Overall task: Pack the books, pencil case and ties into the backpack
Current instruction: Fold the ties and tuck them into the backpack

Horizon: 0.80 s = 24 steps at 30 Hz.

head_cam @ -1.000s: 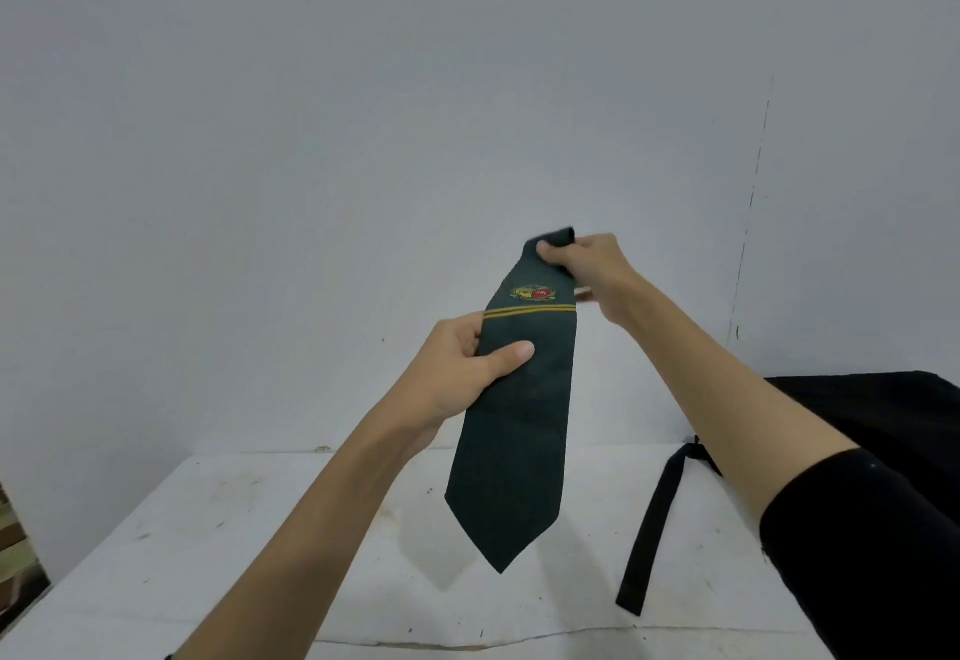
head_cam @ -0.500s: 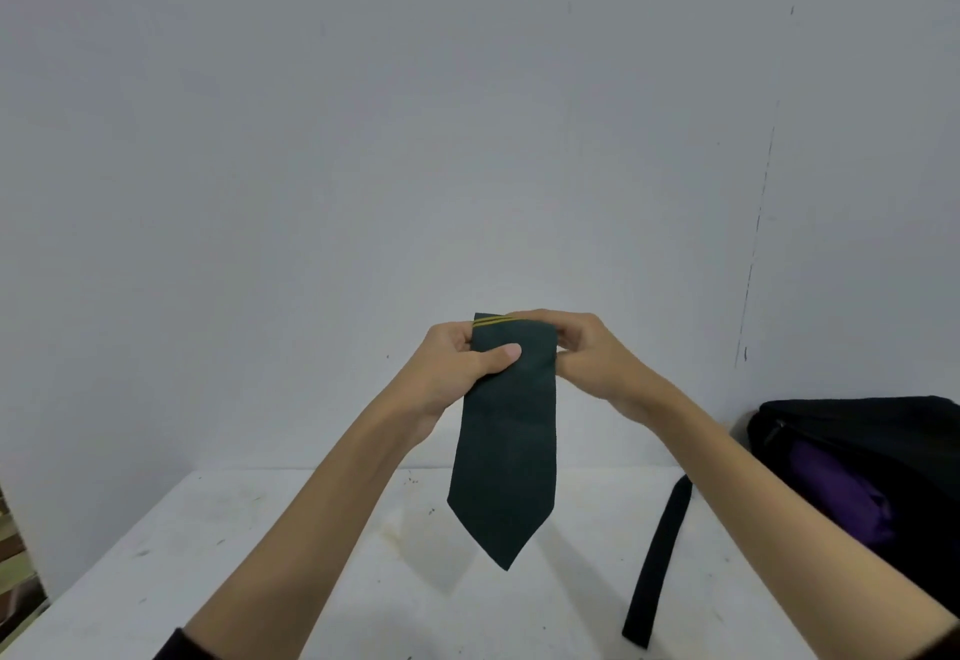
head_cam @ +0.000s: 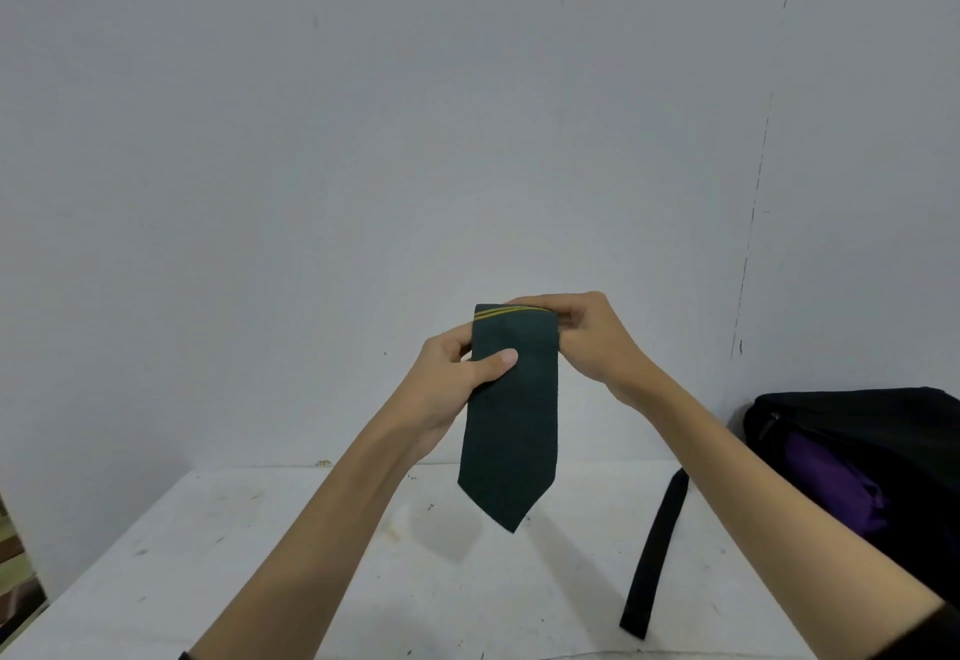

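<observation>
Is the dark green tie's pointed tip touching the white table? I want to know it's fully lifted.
Apart. The head view shows the dark green tie hanging with its tip above the white table, its shadow separate below.

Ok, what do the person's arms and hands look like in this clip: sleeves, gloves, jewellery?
Both hands are bare: the left hand and right hand show no gloves and no visible rings. Forearms are uncovered. A dark sleeve edge shows on the right arm at the frame's lower corner; a dark edge also sits on the left arm.

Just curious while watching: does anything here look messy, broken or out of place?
Nothing much. Both hands hold the green tie folded above the white table, which is scuffed. The black backpack sits open, and its strap trails loose across the tabletop.
</observation>
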{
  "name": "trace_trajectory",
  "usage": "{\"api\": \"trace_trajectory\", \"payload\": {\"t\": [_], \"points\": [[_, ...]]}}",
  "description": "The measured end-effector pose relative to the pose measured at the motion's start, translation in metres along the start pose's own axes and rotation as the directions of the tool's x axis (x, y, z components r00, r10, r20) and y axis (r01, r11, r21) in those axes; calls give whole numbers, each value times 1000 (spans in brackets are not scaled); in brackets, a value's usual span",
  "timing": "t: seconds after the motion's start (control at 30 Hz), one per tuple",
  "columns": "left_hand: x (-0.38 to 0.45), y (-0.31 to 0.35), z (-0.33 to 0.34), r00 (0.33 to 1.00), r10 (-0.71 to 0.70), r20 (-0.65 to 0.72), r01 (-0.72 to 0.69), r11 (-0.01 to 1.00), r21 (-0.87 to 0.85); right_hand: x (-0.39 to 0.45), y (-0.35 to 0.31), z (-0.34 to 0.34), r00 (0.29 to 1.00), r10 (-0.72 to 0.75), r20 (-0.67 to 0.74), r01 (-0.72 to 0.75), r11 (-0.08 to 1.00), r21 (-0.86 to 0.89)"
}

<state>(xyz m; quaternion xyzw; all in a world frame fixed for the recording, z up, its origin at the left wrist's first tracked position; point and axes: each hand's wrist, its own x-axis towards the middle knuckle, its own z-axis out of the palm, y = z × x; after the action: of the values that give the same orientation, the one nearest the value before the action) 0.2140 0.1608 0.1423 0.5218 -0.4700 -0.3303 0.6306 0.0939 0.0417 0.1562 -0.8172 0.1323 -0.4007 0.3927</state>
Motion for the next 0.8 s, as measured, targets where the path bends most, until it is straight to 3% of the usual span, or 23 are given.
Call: {"api": "trace_trajectory", "payload": {"t": [0.23,0.63,0.8], "points": [[1,0,11,979,113,-168,-102,992,72,-11,0,4,996,85,14,-86,986,145],[-1,3,9,981,89,-174,-81,995,56,-16,2,1,990,139,19,-140,978,155],[-2,3,6,975,64,-212,-56,997,44,-21,2,1,985,160,69,-172,953,248]]}}
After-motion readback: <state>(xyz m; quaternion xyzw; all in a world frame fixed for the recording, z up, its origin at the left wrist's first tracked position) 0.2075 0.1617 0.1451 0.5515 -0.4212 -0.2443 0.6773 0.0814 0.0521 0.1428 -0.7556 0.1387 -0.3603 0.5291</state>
